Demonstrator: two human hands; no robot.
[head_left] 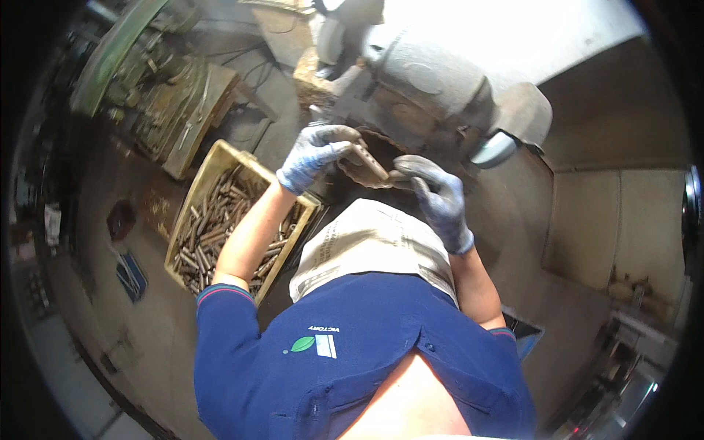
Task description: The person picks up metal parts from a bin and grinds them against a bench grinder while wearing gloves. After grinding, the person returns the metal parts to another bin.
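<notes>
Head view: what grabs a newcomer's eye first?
Two gloved hands, left hand and right hand, meet at centre on a flat brown metal piece, close under a big grey grinding machine. Lower left, a yellow crate brims with rusty metal rods.

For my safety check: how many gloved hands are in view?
2. The left hand grips the flat metal piece from the left; the right hand holds its right end.
</notes>
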